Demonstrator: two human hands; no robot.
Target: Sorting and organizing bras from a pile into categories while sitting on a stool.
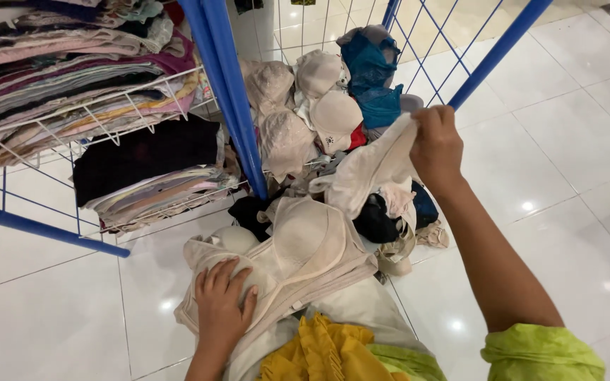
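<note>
— We see bright, even indoor light here; the white floor tiles [573, 141] throw back small round glints from lamps overhead.

— We agree. Shadows stay soft and short beneath the blue rack [227, 92]. We find the focus mostly sharp, with slight softness and a wide-angle bend toward the picture's edges.

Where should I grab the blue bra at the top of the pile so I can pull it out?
Probably the upper edge of the blue bra, coming from above. That part pokes up free at the top of the pile, while its lower half is tucked among the beige bras and against the wire rack, so a side grab would snag.
</note>
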